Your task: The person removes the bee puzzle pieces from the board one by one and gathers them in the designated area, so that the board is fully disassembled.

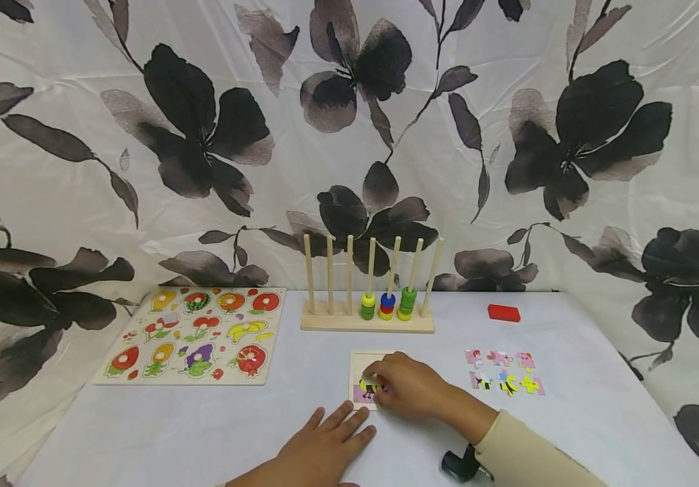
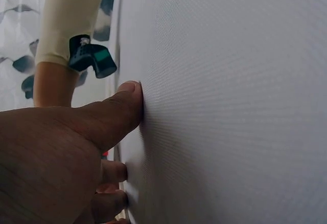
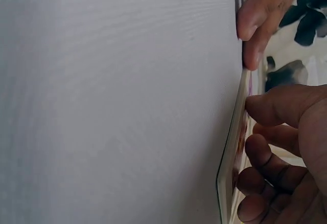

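A small wooden puzzle tray (image 1: 358, 358) lies at the middle of the table, with pink puzzle pieces (image 1: 360, 393) showing a yellow-and-black bee along its near side. My right hand (image 1: 413, 389) is over the tray, fingers bent and thumb touching it at the tray's face; whether a piece is pinched between them is hidden. In the right wrist view the tray's pale edge (image 3: 231, 162) runs beside those fingers. My left hand (image 1: 327, 443) lies on the table with spread fingers, its fingertips at the tray's near edge. Several loose puzzle pieces (image 1: 507, 384) lie in two rows to the right.
A fruit puzzle board (image 1: 185, 373) lies at the left. Behind the tray stands a wooden peg rack (image 1: 331, 323) with coloured rings on three pegs. A red block (image 1: 504, 312) sits at the back right. A black device (image 1: 460, 464) is strapped at my right wrist.
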